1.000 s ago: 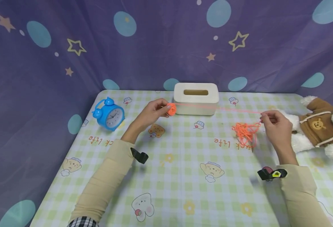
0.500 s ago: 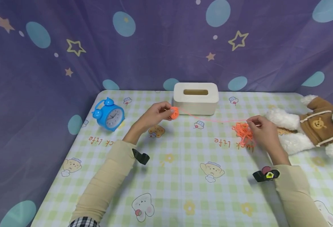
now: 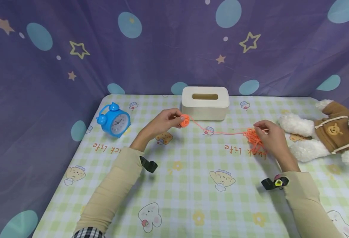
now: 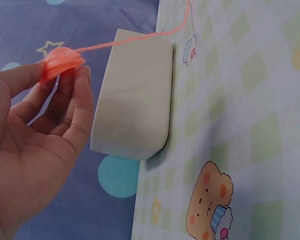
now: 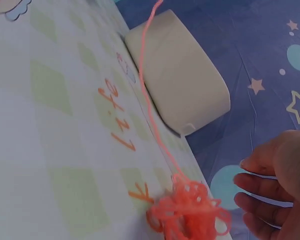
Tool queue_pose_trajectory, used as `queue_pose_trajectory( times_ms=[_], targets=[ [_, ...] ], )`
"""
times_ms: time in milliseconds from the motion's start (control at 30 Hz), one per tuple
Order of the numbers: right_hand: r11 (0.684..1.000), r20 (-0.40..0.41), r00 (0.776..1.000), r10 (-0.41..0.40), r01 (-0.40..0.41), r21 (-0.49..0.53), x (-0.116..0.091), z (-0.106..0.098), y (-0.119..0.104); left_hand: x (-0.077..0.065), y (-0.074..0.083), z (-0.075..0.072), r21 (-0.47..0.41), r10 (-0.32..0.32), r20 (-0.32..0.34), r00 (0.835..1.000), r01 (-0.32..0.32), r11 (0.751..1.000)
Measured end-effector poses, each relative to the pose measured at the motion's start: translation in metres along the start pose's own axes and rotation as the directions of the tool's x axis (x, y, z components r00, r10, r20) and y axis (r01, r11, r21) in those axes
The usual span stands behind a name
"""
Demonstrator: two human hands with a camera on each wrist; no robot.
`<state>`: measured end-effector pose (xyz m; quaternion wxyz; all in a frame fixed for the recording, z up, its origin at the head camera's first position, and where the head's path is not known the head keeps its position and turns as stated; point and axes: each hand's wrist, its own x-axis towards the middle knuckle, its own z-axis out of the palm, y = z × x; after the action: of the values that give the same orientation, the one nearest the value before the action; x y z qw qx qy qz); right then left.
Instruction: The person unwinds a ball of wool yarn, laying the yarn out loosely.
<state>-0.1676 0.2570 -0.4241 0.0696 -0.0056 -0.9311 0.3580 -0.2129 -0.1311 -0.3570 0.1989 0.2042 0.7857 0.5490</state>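
Observation:
Between thumb and fingertips my left hand pinches a small wound ball of orange yarn, held up in front of the tissue box. In the left wrist view the yarn ball sits at the tips of the thumb and fingers. A slack strand runs down from it to a loose, tangled yarn heap on the table. My right hand hovers just right of that heap and partly covers it. The right wrist view shows its fingers loosely bent, with nothing in them, beside the heap.
A cream tissue box stands at the back middle. A blue alarm clock is at the back left. A plush bear in a brown hoodie lies at the right. A purple curtain hangs behind the checked tablecloth.
The strand went from stretched taut between both hands to sagging onto the table. My right hand has moved left and let go of it. My left hand drifted slightly right and lower.

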Motion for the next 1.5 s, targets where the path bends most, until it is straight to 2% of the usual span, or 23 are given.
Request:
queue_pose_trajectory(
  times_ms=[67, 200, 433, 567, 767, 1033, 1133, 1333, 1500],
  targets=[
    [1.000, -0.009, 1.000, -0.007, 0.007, 0.016, 0.001, 0.001, -0.004, 0.000, 0.000, 0.000, 0.005, -0.001, 0.000, 1.000, 0.001, 1.000],
    [0.996, -0.054, 0.996, -0.076, 0.078, 0.052, 0.004, 0.005, -0.016, 0.000, 0.000, 0.001, 0.007, 0.001, -0.001, 1.000, -0.001, 1.000],
    [0.963, -0.122, 0.970, -0.212, 0.228, 0.142, 0.012, 0.024, -0.045, 0.001, -0.001, 0.002, -0.006, 0.006, 0.003, 1.000, -0.006, 1.000],
    [0.935, -0.109, 0.951, -0.288, 0.304, 0.182, 0.014, 0.039, -0.062, 0.001, -0.001, 0.003, -0.017, 0.009, 0.008, 1.000, -0.009, 1.000],
    [0.896, -0.041, 0.929, -0.369, 0.367, 0.251, 0.017, 0.060, -0.087, 0.002, 0.000, 0.004, -0.013, 0.004, 0.009, 1.000, -0.004, 1.000],
    [0.852, 0.061, 0.898, -0.436, 0.390, 0.349, 0.016, 0.083, -0.112, 0.003, 0.000, 0.005, -0.027, 0.009, 0.027, 1.000, -0.008, 1.000],
    [0.840, 0.080, 0.891, -0.448, 0.389, 0.378, 0.015, 0.089, -0.118, 0.002, 0.000, 0.005, -0.059, 0.008, 0.040, 0.999, -0.006, 0.998],
    [0.840, 0.071, 0.898, -0.434, 0.375, 0.393, 0.013, 0.092, -0.123, 0.001, 0.002, 0.006, -0.194, -0.012, 0.085, 0.996, 0.029, 0.981],
    [0.843, 0.082, 0.907, -0.412, 0.345, 0.414, 0.012, 0.092, -0.126, 0.000, 0.002, 0.006, -0.193, -0.019, 0.079, 0.997, 0.034, 0.981]
  ],
)
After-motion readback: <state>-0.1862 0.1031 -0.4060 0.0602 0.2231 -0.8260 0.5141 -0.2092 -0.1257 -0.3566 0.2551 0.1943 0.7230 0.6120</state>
